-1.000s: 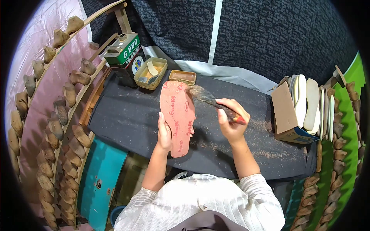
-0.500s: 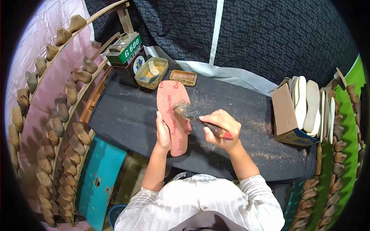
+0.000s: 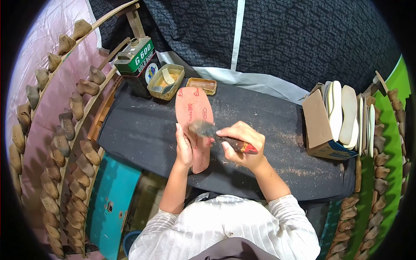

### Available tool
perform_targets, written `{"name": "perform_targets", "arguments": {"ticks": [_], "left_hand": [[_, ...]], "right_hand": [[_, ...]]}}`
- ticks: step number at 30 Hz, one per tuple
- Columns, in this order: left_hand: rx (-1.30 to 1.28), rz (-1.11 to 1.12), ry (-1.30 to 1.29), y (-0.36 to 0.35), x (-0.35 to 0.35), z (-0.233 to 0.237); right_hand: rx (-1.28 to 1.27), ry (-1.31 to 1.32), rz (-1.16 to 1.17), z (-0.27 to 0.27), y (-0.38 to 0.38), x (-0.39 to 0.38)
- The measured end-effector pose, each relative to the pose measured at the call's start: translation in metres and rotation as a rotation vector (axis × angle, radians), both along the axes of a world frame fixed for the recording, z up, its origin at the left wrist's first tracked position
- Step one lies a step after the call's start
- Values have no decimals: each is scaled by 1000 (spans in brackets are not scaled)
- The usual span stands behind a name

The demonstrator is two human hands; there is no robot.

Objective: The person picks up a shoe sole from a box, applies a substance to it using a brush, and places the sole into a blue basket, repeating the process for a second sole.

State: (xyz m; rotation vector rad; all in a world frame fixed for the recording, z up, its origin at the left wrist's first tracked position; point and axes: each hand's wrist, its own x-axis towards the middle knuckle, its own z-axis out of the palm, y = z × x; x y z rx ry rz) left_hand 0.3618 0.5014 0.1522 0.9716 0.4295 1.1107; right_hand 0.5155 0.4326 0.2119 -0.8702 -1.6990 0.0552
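Brush (image 3: 210, 131) crosses right edge of pink sole (image 3: 196, 110) — wide black cloth (image 3: 273, 115) beyond.

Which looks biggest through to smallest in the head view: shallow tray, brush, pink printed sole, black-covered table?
1. Black-covered table
2. Pink printed sole
3. Brush, partly hidden by the right hand
4. Shallow tray

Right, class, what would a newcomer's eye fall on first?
Probably the pink sole-shaped piece in the left hand, mid-picture, with the brush in the right hand over it. Next, the wooden lasts in rows at both sides, and the green-and-black can on the table, far left.
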Motion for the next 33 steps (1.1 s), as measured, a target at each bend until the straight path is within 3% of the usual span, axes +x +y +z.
{"name": "perform_targets", "arguments": {"ticks": [2, 8, 11, 16, 20, 26, 28, 33], "left_hand": [[27, 35, -29, -5, 4, 8], [-57, 58, -12, 8, 4, -4], [28, -2, -45, 8, 3, 1], [-132, 53, -106, 11, 7, -8], [52, 29, 5, 13, 5, -15], [-44, 137, 46, 30, -7, -34], [-58, 7, -19, 30, -9, -31], [-103, 91, -60, 27, -12, -20]], "right_hand": [[114, -25, -102, 7, 8, -5], [147, -82, -82, 6, 21, -11], [55, -92, 69, 10, 11, -8], [3, -85, -6, 18, 10, -9], [84, -100, -48, 9, 23, -11], [-78, -167, 172, 7, 15, -2], [-96, -188, 172, 10, 12, 2], [-63, -85, 73, 12, 21, 11]]}}
